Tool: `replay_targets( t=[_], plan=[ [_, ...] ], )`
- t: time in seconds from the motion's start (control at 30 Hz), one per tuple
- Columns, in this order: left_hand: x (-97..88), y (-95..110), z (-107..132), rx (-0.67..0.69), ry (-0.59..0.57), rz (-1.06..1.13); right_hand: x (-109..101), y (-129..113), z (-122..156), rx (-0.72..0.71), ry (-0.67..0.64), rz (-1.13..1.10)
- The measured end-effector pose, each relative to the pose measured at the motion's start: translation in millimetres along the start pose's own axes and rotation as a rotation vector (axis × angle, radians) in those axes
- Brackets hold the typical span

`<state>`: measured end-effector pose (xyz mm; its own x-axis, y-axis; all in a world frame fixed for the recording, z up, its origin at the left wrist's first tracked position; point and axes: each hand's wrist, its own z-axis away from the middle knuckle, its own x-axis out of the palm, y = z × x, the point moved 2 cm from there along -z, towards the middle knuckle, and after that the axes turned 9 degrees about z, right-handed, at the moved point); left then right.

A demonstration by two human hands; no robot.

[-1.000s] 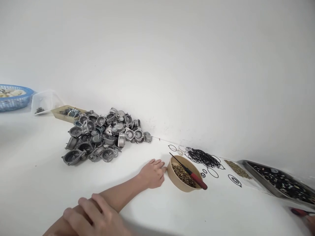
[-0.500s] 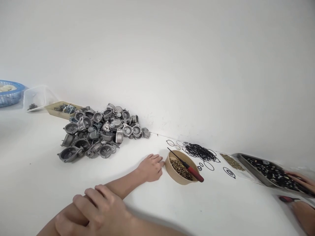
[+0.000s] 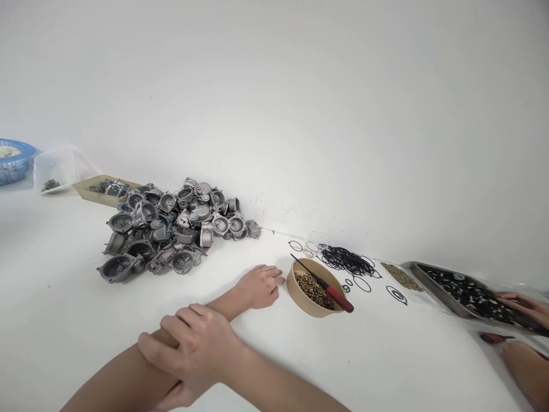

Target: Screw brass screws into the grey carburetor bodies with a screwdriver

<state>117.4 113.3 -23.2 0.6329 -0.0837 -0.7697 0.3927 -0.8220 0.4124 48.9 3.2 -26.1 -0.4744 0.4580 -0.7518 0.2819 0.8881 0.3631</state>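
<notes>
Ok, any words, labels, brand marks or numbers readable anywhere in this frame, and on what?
None can be read.
The metal castings show no legible marking at this size.
The tan bowl, the red-handled screwdriver lying across it, the grey tray and the blue basket carry no visible text.

A white table [image 3: 386,366] carries a heap of grey metal castings [image 3: 171,229], a tan bowl [image 3: 315,289] of brass bits, loose black rubber rings [image 3: 347,262], a metal tray [image 3: 467,294], a beige tray [image 3: 100,190] and a clear tub [image 3: 55,170]
</notes>
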Motion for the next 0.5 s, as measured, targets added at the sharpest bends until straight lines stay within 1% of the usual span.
replay_targets(
  t=[0.17,0.3,0.4,0.5],
  plan=[
    [-2.0,1.0,0.2,0.0,-0.002,0.004,-0.6,1.2,-0.7,0.002,0.007,0.004],
    [-0.7,-0.3,0.4,0.001,-0.001,0.009,-2.4,0.2,-4.0,0.036,0.079,-0.034],
    [1.3,-1.6,0.7,-0.004,-0.004,0.008,-2.2,-1.2,-6.0,0.074,0.091,-0.04],
    [2.6,-2.7,0.9,-0.01,-0.009,0.006,-1.5,-2.6,-5.8,0.069,0.126,-0.026]
  ],
)
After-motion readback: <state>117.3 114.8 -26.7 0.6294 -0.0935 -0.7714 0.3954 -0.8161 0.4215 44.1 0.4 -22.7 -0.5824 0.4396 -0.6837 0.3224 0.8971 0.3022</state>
